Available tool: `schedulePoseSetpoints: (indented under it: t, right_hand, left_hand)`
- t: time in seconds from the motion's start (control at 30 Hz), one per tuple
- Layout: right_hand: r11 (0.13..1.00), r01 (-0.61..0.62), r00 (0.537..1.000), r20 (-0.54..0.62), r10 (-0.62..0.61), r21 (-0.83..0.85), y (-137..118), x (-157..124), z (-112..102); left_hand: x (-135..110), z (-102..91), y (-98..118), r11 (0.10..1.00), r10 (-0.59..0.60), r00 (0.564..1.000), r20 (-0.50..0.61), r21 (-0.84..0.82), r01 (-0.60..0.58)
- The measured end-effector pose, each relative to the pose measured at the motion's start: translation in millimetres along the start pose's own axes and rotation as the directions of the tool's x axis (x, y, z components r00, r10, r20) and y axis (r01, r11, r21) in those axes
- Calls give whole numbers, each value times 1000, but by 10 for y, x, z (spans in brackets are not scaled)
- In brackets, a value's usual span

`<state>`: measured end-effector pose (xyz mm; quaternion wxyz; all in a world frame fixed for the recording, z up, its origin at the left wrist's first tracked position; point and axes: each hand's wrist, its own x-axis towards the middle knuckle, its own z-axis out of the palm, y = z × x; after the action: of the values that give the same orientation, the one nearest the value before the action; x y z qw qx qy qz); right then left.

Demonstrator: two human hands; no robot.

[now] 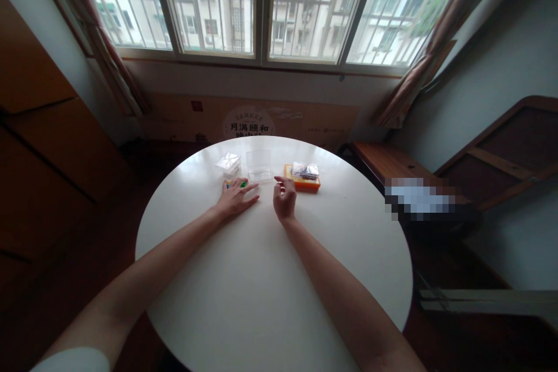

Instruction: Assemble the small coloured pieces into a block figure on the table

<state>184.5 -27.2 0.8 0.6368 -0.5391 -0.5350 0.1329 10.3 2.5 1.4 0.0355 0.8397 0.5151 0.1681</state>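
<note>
My left hand (pixel 236 198) lies palm down on the round white table, its fingers spread. Small coloured pieces show at its fingertips: a green piece (pixel 243 185) and a blue one (pixel 227 186), with a bit of yellow, partly covered by the fingers. To the right, my right hand (pixel 285 199) is raised on its side with the fingers curled in and the index finger poking left. Whatever it may hold is too small or hidden to make out. Just beyond and between both hands stands a clear plastic box (pixel 260 175) with its lid up.
Stacked clear cases (pixel 229 163) stand behind my left hand. An orange box (pixel 308 187) with a clear case (pixel 305 170) on top sits right of my right hand. The white table (pixel 261 290) has a rounded edge. Beyond it are a window and a wooden bench (pixel 383 160).
</note>
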Motion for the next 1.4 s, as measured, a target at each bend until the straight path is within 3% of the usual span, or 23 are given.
schedulePoseSetpoints:
  t: [0.17, 0.43, 0.6, 0.7, 0.87, 1.0, 1.07, 1.23, 1.4]
  right_hand:
    - [1000, -16, 1000, -1, 16, -1, 10, 5, 5]
    - [999, -33, 999, -3, 33, 13, 9, -4, 5]
    - [999, -35, 999, 3, 35, 17, 11, -1, 11]
    - [999, -32, 999, 2, 32, 13, 9, -13, 17]
    - [1000, 21, 1000, 11, -21, -18, 9, 13, 4]
    - [971, 156, 985, -48, -167, -183, 47, 231, -153]
    - [938, 160, 979, -71, -190, -308, 104, 373, -291]
    - [755, 99, 995, 58, -81, -648, 361, 545, -606]
    - [662, 51, 997, 73, 5, -748, 477, 491, -689]
  left_hand:
    - [69, 24, -36, 993, 46, 993, -108, -102, -57]
    - [-2, -37, -218, 991, -79, 983, -168, -125, 58]
    - [-82, -63, -338, 991, -67, 975, -213, -129, 40]
    - [-77, -64, -307, 995, -81, 967, -240, -81, 63]
    - [-3, -44, -152, 982, -183, 964, -195, 15, 189]
    - [40, -30, -96, 977, -199, 957, -212, 31, 210]
    - [51, -34, -98, 981, -188, 961, -203, 12, 195]
    - [52, -56, -120, 962, -274, 944, -183, -56, 268]
    - [33, -31, -157, 967, -254, 941, -225, -87, 240]
